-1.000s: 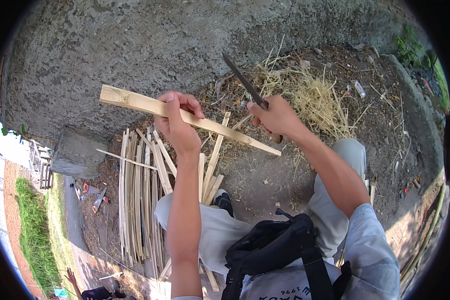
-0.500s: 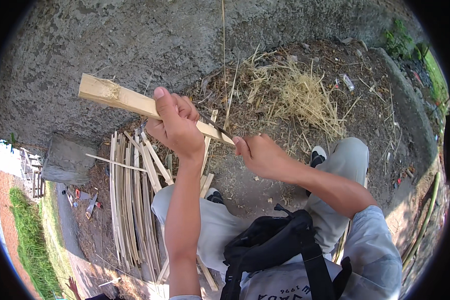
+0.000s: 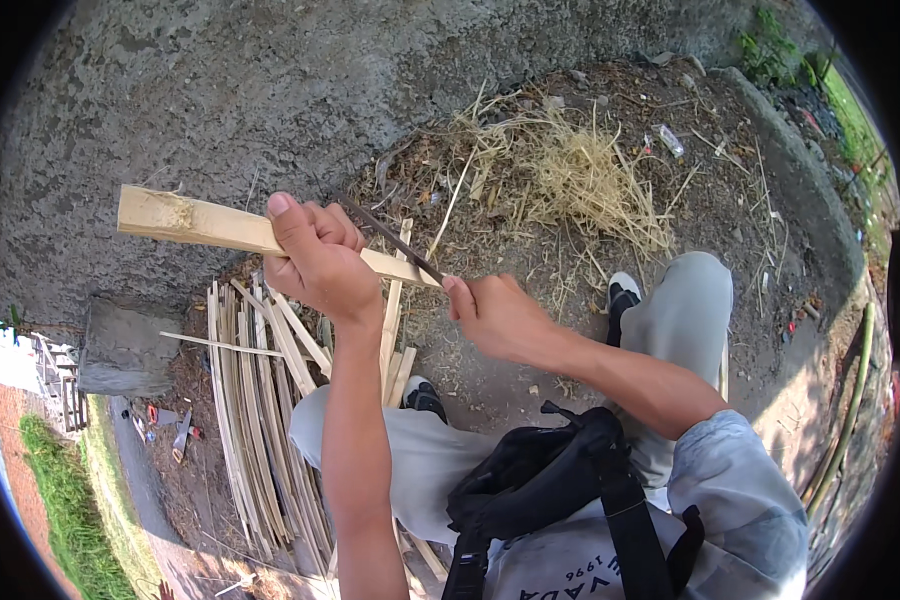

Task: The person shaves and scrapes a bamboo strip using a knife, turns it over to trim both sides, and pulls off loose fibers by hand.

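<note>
Basically one long pale strip (image 3: 205, 222), bamboo or wood by the look, held out in front of the body, thick end to the left, thin end by the right hand (image 3: 495, 315). Left hand (image 3: 320, 262) is wrapped round it near the middle, fist closed, thumb along the top. Right hand is curled round a knife (image 3: 405, 252); handle hidden, dark blade slanting up-left across the thin part. Can't tell if the right fingers touch the strip too.

Handling guess: light, fairly stiff at the thick end, springier where it narrows. Dry-looking, so probably not slippery, but cut edges may be sharp and splinter along the grain. Thin end looks the most likely to snap. Rough knot near the thick end, loose fibres sticking up beside it. Best hold: middle or thick half, fingers clear of the blade; knife by its handle only.

Around: a pile of similar strips (image 3: 255, 420) on the ground by the left knee, a heap of straw-coloured shavings (image 3: 590, 185) ahead right, rough grey wall (image 3: 220, 90) in front.
</note>
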Motion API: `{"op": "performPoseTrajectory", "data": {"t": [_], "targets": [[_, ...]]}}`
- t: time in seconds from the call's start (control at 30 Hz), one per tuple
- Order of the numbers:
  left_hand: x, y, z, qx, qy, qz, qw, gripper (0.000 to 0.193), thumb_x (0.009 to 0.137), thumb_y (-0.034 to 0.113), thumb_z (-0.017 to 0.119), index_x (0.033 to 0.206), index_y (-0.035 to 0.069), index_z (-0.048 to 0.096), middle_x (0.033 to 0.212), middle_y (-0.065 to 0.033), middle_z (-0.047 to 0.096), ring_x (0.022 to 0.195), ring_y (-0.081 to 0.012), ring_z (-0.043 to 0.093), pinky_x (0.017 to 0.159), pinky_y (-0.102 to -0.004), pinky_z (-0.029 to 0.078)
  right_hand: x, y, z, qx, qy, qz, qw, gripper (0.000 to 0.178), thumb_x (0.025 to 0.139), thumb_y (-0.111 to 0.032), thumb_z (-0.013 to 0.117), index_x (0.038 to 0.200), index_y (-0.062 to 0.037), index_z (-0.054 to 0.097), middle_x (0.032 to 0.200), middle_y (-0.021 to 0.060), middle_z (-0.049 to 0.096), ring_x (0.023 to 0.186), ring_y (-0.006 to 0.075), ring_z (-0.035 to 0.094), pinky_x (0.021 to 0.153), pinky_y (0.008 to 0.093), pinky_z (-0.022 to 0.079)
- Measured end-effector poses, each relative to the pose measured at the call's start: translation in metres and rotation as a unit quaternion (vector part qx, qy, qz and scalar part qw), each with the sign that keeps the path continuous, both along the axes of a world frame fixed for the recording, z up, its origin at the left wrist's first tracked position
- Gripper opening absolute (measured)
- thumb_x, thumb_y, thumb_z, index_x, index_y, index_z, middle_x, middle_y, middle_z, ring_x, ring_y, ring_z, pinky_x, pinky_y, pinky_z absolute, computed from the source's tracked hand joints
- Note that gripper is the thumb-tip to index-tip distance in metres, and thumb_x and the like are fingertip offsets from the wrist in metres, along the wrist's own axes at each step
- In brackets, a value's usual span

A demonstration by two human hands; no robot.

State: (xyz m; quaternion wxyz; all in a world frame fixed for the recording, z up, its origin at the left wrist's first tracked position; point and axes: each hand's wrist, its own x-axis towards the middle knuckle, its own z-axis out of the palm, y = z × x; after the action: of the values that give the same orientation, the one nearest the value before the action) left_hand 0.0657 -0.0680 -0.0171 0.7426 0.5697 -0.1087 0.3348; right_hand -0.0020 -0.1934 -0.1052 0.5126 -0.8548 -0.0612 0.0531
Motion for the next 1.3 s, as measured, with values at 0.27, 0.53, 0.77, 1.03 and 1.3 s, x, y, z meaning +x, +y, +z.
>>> {"op": "performPoseTrajectory", "data": {"t": [0.27,0.53,0.77,1.03,1.3], "targets": [[-0.005,0.006,0.002,0.001,-0.005,-0.004,1.0,0.057,0.1,0.039,0.05,0.058,0.016,0.02,0.049,0.0031,0.02,0.041,-0.0082,0.02,0.04,-0.0268,0.015,-0.005,-0.001,-0.02,-0.053,0.026,0.029,0.998,0.049,0.103,-0.029,0.039,0.081,0.0072,0.064,0.063,0.0298,0.06,0.064,0.0493,0.061,0.067,0.0552,0.051],[-0.015,0.009,-0.002,0.008,-0.006,0.013,1.0,0.056,0.101,0.038,0.047,0.057,0.016,0.022,0.048,0.0025,0.021,0.041,-0.0085,0.021,0.04,-0.0263,0.015,-0.006,-0.006,-0.073,-0.052,0.035,-0.016,0.998,0.051,0.102,-0.033,0.04,0.082,0.006,0.066,0.071,0.0302,0.063,0.074,0.0499,0.064,0.074,0.0555,0.053],[-0.016,0.0,0.003,-0.002,0.01,0.045,0.999,0.057,0.102,0.038,0.047,0.057,0.015,0.022,0.049,0.0033,0.021,0.041,-0.0079,0.022,0.039,-0.0262,0.017,-0.024,0.004,-0.047,0.004,-0.063,-0.044,0.997,0.044,0.102,-0.027,0.044,0.079,0.0054,0.063,0.065,0.029,0.06,0.067,0.0489,0.061,0.068,0.0553,0.048],[-0.006,0.004,0.005,0.002,0.021,0.098,0.995,0.058,0.103,0.037,0.045,0.055,0.015,0.019,0.048,0.0033,0.02,0.04,-0.0082,0.023,0.039,-0.0262,0.017,-0.009,0.006,-0.041,-0.025,0.003,-0.008,1.0,0.053,0.102,-0.034,0.041,0.079,0.0075,0.066,0.069,0.0304,0.063,0.069,0.0487,0.064,0.07,0.0552,0.053],[0.002,0.005,0.004,-0.014,0.018,0.105,0.994,0.053,0.1,0.036,0.05,0.06,0.015,0.022,0.052,0.0032,0.02,0.043,-0.0089,0.022,0.043,-0.0281,0.014,0.001,-0.003,-0.056,-0.085,0.039,0.002,0.996,0.055,0.101,-0.034,0.042,0.075,0.0071,0.067,0.067,0.0306,0.063,0.067,0.0486,0.064,0.07,0.0552,0.053]]}}
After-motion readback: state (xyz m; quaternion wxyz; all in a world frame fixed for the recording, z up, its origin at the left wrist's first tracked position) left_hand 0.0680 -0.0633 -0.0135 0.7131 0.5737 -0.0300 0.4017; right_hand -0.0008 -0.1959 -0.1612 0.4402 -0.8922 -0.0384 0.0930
